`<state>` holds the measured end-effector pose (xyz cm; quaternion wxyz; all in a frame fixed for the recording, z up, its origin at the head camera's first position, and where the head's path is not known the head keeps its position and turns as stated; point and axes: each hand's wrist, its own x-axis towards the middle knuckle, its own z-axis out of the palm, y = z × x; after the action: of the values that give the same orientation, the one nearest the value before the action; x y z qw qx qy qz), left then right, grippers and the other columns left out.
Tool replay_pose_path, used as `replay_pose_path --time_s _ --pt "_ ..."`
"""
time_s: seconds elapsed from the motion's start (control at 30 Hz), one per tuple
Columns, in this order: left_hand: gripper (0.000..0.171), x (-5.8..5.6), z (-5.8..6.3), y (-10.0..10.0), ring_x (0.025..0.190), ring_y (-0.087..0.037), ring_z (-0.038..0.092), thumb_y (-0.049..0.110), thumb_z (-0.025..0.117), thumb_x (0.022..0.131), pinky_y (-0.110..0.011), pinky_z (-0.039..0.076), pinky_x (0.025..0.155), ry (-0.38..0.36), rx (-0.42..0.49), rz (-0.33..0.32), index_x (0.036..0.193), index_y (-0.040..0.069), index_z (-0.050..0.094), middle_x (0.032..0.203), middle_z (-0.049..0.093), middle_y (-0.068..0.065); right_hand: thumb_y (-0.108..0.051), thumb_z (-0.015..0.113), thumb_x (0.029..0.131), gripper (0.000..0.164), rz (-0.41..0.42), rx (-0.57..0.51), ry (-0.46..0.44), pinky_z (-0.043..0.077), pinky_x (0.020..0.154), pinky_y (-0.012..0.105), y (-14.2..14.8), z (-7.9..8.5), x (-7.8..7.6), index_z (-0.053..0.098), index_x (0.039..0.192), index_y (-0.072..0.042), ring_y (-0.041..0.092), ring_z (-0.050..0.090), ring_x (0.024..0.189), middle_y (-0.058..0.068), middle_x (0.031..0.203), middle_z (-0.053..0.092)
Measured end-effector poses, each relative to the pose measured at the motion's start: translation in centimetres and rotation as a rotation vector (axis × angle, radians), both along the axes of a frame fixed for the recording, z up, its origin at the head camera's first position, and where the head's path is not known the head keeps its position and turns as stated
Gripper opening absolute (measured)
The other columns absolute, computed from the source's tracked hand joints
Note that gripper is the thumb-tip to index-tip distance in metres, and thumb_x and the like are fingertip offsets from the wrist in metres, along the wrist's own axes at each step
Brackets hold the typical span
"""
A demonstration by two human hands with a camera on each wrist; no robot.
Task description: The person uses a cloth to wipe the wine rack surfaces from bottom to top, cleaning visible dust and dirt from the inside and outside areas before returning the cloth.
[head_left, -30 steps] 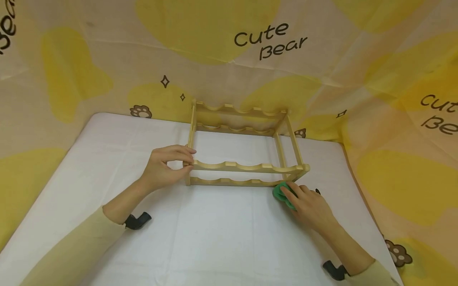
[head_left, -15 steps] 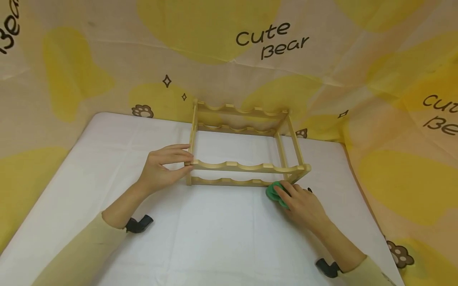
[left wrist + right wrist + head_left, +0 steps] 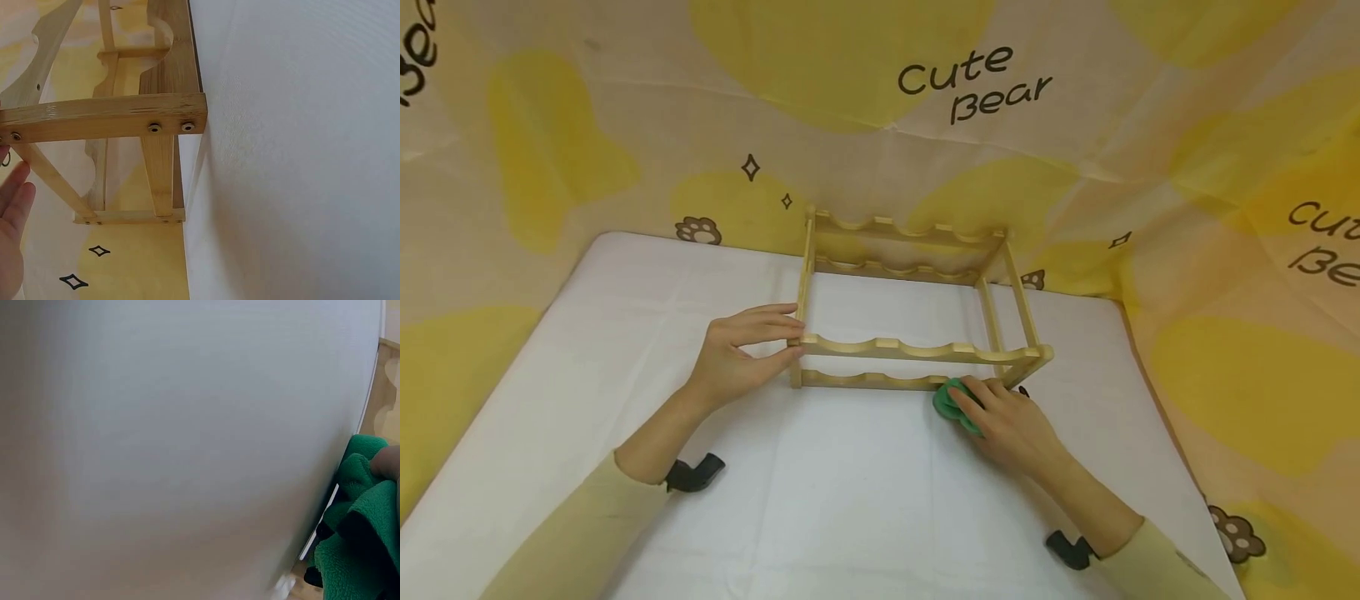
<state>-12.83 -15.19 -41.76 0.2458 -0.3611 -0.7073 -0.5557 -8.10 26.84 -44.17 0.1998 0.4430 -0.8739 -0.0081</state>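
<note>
A light wooden wine rack [image 3: 917, 351] with scalloped rails stands on a white-covered table in the head view. With thumb and fingertips, my left hand [image 3: 737, 354] pinches its front left upper corner. In the left wrist view, fingers [image 3: 19, 203] reach in beside the rack's end bar [image 3: 112, 117], where screw heads show. My right hand [image 3: 1011, 425] holds a bunched green cloth [image 3: 953, 404] against the lower front rail, right of its middle. The right wrist view shows the folded fuzzy cloth [image 3: 359, 544] close to the rack's wood [image 3: 378, 387], with most of the hand out of frame.
A cloth backdrop [image 3: 865, 92] printed with yellow patches and lettering rises behind the rack and at both sides. Black curved pieces stick out by each wrist, one at the left sleeve [image 3: 696, 473] and one at the right sleeve [image 3: 1070, 550]. White tabletop [image 3: 850, 483] spreads in front.
My right hand has slid leftward along the lower front rail with the green cloth. The left hand keeps its place at the rack's corner, its fingers slightly shifted. The rack stays put.
</note>
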Motion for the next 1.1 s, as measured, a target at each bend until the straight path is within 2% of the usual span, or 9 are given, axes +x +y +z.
replay_pose_path --time_s 0.23,0.47,0.63,0.87,0.97,1.1 --pt "0.035 0.0 0.0 0.0 0.117 -0.029 0.07 -0.021 0.086 0.068 -0.036 0.054 0.108 -0.042 0.001 -0.001 0.097 -0.004 0.081 0.098 0.079 -0.016 -0.013 0.095 0.071 0.068 0.018 0.002 0.006 0.063 0.062 0.038 -1.1 0.1 -0.3 0.064 0.131 -0.005 0.032 0.069 0.091 0.016 0.125 0.063" --pt "0.035 0.2 0.2 -0.1 0.117 -0.028 0.071 -0.021 0.087 0.067 -0.036 0.054 0.107 -0.03 0.007 0.01 0.097 -0.004 0.081 0.098 0.079 -0.016 -0.012 0.094 0.072 0.067 0.046 0.007 0.011 0.062 0.062 0.037 -2.7 0.1 -0.5 0.064 0.132 -0.007 0.031 0.068 0.09 0.014 0.126 0.063" --pt "0.037 0.2 -0.1 0.1 0.117 -0.027 0.071 -0.023 0.085 0.065 -0.032 0.055 0.106 -0.011 0.019 0.017 0.098 -0.006 0.08 0.097 0.078 -0.019 -0.013 0.093 0.074 0.064 0.082 0.024 0.018 0.064 0.07 0.037 -4.3 0.1 -0.7 0.064 0.131 -0.007 0.03 0.069 0.094 0.014 0.126 0.064" --pt "0.038 0.4 -0.3 0.1 0.119 -0.025 0.07 -0.024 0.084 0.067 -0.033 0.055 0.105 -0.037 -0.01 0.035 0.1 -0.005 0.08 0.099 0.078 -0.02 -0.019 0.09 0.082 0.056 0.107 0.061 0.034 0.065 0.078 0.038 -6.8 0.2 -0.9 0.065 0.131 -0.01 0.03 0.07 0.1 0.011 0.125 0.065" --pt "0.037 0.4 -0.3 0.1 0.119 -0.024 0.071 -0.023 0.084 0.067 -0.032 0.055 0.105 -0.034 -0.01 0.043 0.099 -0.005 0.08 0.098 0.078 -0.019 -0.021 0.087 0.085 0.053 0.117 0.071 0.047 0.064 0.078 0.038 -7.8 0.2 -1.0 0.065 0.132 -0.01 0.029 0.07 0.096 0.01 0.126 0.065" --pt "0.037 0.5 -0.1 0.2 0.118 -0.025 0.071 -0.023 0.084 0.067 -0.031 0.055 0.104 -0.024 -0.008 0.046 0.099 -0.004 0.081 0.099 0.079 -0.017 -0.019 0.082 0.089 0.049 0.131 0.074 0.053 0.063 0.07 0.035 -9.1 0.2 -1.2 0.065 0.133 -0.01 0.026 0.069 0.09 0.01 0.128 0.065"
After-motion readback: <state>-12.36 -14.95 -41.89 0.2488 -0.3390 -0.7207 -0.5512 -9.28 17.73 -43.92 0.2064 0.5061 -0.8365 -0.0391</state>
